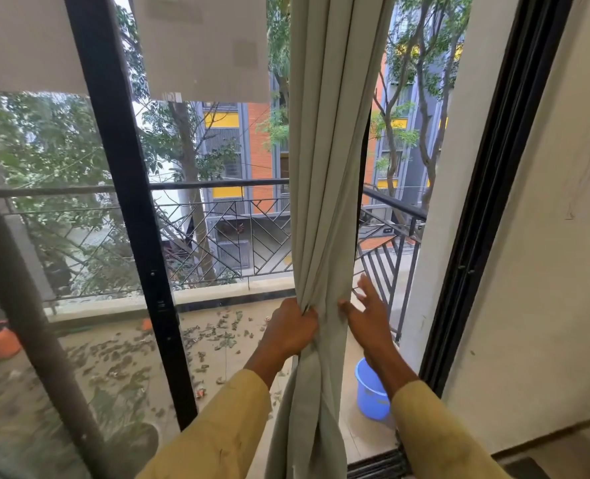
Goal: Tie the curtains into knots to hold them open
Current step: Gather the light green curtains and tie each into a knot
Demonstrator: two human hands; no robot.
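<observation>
A pale grey-green curtain [331,174] hangs gathered into a narrow bunch in front of the glass balcony door. My left hand [291,326] is closed around the left side of the bunch at about waist height, squeezing its folds together. My right hand [367,318] is at the curtain's right edge with the fingers spread; its thumb touches the cloth and the other fingers point away toward the railing. Below my hands the curtain falls straight down between my yellow sleeves. No knot is visible in the cloth.
A black door frame [127,188] stands left of the curtain and another black frame [487,202] with a cream wall [545,271] to the right. Outside are a balcony railing [224,183], a blue bucket [371,392], scattered leaves and an orange object [1,342].
</observation>
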